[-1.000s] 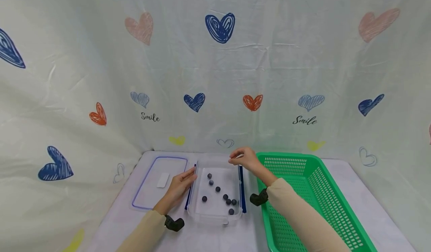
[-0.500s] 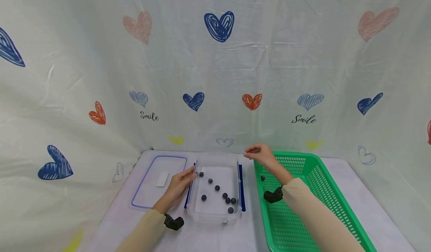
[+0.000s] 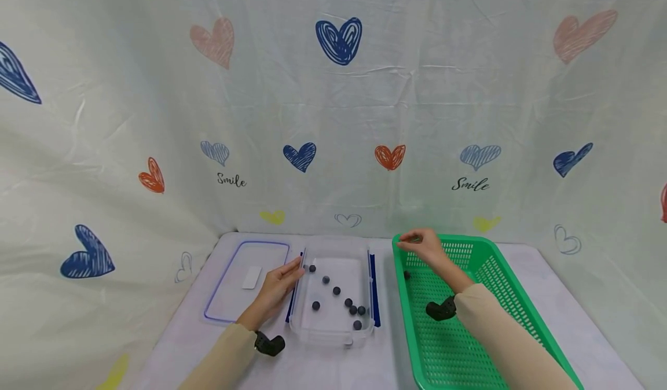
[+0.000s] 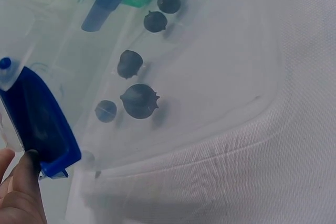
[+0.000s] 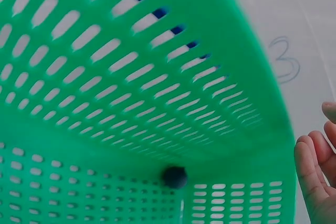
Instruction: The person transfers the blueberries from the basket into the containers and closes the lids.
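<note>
My left hand [image 3: 276, 289] rests at the left side of a clear plastic container [image 3: 330, 337], fingers fairly straight along its wall. The left wrist view shows a fingertip touching the folded-out blue latch [image 4: 42, 116]. Inside the container lie several dark blueberries [image 4: 139, 101], spread over its floor. My right hand [image 3: 426, 246] hovers above the far left corner of a green slotted basket [image 3: 408, 320]. Its thumb and fingers [image 5: 311, 174] are bent and apart, with nothing visible between them. One blueberry [image 5: 175, 177] sits low in a corner of the basket.
A clear lid [image 3: 223, 290] with a blue seal lies flat left of the container, a small white rectangle [image 3: 252, 278] on it. White cloth [image 3: 375, 372] covers the table. A heart-print curtain [image 3: 344, 112] hangs behind.
My right hand has moved right, from above the container to above the basket. One blueberry in the container has rolled left towards its wall. My left hand has stayed in place.
</note>
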Demonstrator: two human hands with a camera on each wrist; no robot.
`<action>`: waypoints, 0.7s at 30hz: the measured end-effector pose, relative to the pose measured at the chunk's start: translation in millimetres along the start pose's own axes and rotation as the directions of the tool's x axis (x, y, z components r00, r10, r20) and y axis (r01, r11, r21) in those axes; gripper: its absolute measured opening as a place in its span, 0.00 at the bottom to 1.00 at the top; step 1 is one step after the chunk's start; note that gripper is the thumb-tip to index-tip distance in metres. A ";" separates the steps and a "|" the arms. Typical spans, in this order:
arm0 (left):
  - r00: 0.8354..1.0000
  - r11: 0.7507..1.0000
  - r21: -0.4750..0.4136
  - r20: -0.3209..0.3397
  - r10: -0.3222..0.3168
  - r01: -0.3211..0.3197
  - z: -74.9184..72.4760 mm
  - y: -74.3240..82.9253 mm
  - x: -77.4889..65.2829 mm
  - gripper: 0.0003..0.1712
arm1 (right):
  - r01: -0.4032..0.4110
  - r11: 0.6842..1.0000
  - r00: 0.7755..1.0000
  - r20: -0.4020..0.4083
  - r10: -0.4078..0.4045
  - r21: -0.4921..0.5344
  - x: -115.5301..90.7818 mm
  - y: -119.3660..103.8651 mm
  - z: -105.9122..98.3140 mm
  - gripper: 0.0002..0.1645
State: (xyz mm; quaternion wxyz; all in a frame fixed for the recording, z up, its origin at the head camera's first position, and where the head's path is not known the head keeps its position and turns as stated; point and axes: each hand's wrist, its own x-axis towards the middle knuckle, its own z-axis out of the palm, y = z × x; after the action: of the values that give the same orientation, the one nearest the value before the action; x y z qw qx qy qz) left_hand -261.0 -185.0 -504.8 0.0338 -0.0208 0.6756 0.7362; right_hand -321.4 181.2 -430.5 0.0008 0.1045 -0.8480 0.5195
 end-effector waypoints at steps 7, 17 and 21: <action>1.000 1.000 0.013 -0.002 0.013 -0.013 -0.2 -1.0 1.0 0.31 | -0.016 1.000 1.000 0.015 0.016 -0.025 -6.1 14.7 -4.2 0.19; 1.000 1.000 -0.017 0.015 0.008 -0.007 -0.8 -1.6 1.5 0.32 | -0.058 0.995 0.998 0.003 0.058 -0.086 -13.4 34.7 -1.2 0.16; 1.000 1.000 -0.012 0.014 0.012 -0.012 -1.0 -2.5 1.7 0.32 | -0.083 0.988 0.996 -0.027 0.080 -0.127 -15.5 42.2 2.8 0.15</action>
State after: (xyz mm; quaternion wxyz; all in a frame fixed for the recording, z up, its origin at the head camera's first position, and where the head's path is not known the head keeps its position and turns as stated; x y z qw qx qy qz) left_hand -262.4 -185.7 -507.5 0.0338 -0.0117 0.6710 0.7406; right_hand -313.5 200.0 -470.6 -0.0044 0.0638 -0.8832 0.4647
